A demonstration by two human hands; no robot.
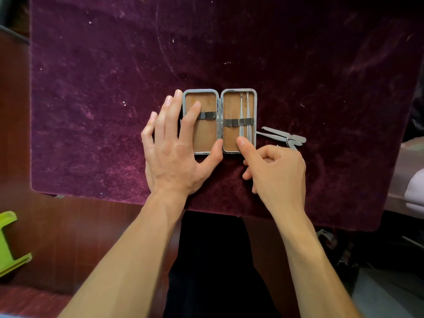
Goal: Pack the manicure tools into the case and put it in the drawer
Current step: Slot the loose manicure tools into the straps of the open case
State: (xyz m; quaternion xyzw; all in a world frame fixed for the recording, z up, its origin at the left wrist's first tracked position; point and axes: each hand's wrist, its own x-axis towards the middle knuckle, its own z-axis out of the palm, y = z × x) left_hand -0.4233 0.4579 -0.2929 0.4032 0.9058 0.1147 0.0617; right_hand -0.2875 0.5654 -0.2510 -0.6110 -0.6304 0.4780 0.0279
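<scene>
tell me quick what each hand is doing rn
Left hand: open, flat on the case, holding nothing.
Right hand: curled, forefinger pushing a slim tool into its strap.

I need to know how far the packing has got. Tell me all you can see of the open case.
The case lies open flat on the purple cloth: two metal-rimmed halves, tan lining, a dark strap across each. Two slim tools sit under the right strap. The left hand presses the left half; the right hand touches a tool's end.
</scene>
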